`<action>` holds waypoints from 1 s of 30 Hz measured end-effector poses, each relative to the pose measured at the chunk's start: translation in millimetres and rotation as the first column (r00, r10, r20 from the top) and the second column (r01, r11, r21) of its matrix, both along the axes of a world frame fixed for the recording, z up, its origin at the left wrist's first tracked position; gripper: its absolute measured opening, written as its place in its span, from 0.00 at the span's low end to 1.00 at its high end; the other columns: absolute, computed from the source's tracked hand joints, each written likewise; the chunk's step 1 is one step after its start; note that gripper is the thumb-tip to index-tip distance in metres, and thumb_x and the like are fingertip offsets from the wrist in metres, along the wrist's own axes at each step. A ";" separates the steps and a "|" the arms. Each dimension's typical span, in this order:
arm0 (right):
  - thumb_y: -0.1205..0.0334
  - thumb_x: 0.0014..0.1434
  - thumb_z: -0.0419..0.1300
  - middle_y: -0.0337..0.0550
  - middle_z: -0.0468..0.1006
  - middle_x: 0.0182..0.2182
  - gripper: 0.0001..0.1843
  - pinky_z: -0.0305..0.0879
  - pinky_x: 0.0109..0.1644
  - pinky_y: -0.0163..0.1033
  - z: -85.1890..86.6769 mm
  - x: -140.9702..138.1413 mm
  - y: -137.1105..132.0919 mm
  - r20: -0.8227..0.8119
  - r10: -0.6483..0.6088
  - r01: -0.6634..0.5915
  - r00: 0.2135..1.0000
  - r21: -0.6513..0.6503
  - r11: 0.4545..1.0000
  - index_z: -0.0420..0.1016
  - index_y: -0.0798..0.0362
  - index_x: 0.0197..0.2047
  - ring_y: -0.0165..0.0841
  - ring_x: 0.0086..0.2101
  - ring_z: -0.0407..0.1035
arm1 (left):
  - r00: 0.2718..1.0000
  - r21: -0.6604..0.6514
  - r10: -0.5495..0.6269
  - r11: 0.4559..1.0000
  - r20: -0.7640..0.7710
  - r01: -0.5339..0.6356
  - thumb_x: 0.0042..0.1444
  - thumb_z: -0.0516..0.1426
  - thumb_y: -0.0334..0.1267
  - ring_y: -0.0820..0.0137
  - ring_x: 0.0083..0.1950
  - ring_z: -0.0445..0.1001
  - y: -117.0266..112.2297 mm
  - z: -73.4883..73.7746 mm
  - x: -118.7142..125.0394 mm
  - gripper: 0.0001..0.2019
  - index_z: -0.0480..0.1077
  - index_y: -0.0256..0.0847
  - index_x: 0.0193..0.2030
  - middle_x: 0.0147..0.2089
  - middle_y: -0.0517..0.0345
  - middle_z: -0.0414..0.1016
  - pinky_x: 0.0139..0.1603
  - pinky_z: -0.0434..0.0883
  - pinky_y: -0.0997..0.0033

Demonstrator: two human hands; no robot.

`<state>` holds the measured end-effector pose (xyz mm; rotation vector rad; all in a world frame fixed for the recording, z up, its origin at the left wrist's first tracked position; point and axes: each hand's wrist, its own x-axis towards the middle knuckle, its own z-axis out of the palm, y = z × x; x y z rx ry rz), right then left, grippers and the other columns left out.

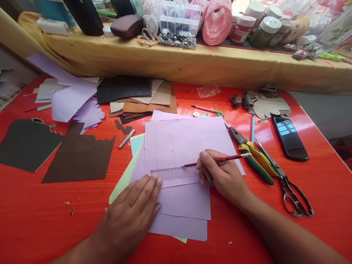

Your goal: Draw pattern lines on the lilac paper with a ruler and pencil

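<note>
Several sheets of lilac paper (189,139) lie stacked on the red table, with thin pencil lines on the top one. Across it rests a clear ruler (176,173). Flat on the ruler's left end and the paper, my left hand (134,209) presses with its fingers stretched out. My right hand (220,174) pinches a red and black pencil (228,158), its tip at the ruler's upper edge. That hand's lower fingers cover the ruler's right end. Green paper (121,183) sticks out from under the lilac sheets.
Pliers (250,154), scissors (288,183) and a phone (290,137) lie to the right. Brown leather (82,157) and dark leather (24,146) lie at left. Behind are stacked leather pieces (148,106) and a cloth-covered shelf (165,62) crowded with jars.
</note>
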<state>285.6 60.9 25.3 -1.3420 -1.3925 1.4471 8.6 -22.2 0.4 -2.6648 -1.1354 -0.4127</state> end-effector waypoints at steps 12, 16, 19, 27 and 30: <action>0.33 0.73 0.63 0.33 0.67 0.15 0.31 0.58 0.24 0.38 -0.9 -0.3 0.7 -0.034 -0.019 0.018 0.999 -0.015 1.000 0.77 0.50 0.30 0.32 0.18 0.68 | 1.000 0.003 -0.003 1.000 -0.009 0.003 0.79 0.52 0.32 0.50 0.64 0.80 0.0 0.8 0.4 0.19 0.73 0.23 0.67 0.63 0.33 0.82 0.67 0.70 0.51; 0.34 0.74 0.62 0.34 0.70 0.17 0.30 0.58 0.25 0.38 -1.4 0.5 -0.7 -0.043 -0.015 0.014 0.999 -0.015 1.000 0.77 0.51 0.30 0.31 0.18 0.68 | 1.000 0.001 -0.004 1.000 -0.010 0.004 0.79 0.52 0.32 0.50 0.64 0.81 0.6 1.3 -0.4 0.19 0.73 0.23 0.68 0.63 0.34 0.82 0.67 0.71 0.51; 0.34 0.74 0.62 0.34 0.69 0.16 0.30 0.58 0.24 0.38 -1.5 0.7 -1.1 -0.048 -0.012 0.012 0.999 -0.008 1.000 0.77 0.51 0.30 0.31 0.18 0.68 | 1.000 -0.003 -0.005 1.000 -0.010 0.005 0.78 0.53 0.32 0.50 0.64 0.81 0.8 0.9 -0.1 0.19 0.73 0.23 0.68 0.63 0.34 0.82 0.67 0.71 0.51; 0.36 0.75 0.61 0.34 0.70 0.17 0.30 0.58 0.24 0.38 -2.4 0.8 -0.9 -0.016 0.000 0.001 1.000 0.031 1.000 0.76 0.51 0.30 0.30 0.18 0.68 | 1.000 0.002 0.001 1.000 -0.006 -0.001 0.79 0.53 0.33 0.50 0.64 0.80 -0.1 -0.5 0.1 0.19 0.73 0.23 0.68 0.63 0.34 0.82 0.67 0.71 0.51; 0.37 0.76 0.60 0.33 0.69 0.17 0.30 0.59 0.24 0.38 -3.3 0.9 -1.7 -0.007 0.012 -0.011 1.000 0.049 0.999 0.76 0.51 0.30 0.30 0.18 0.68 | 1.000 0.000 -0.002 1.000 -0.007 0.002 0.79 0.52 0.33 0.50 0.64 0.80 0.3 -0.1 0.4 0.19 0.73 0.22 0.68 0.63 0.34 0.82 0.67 0.70 0.50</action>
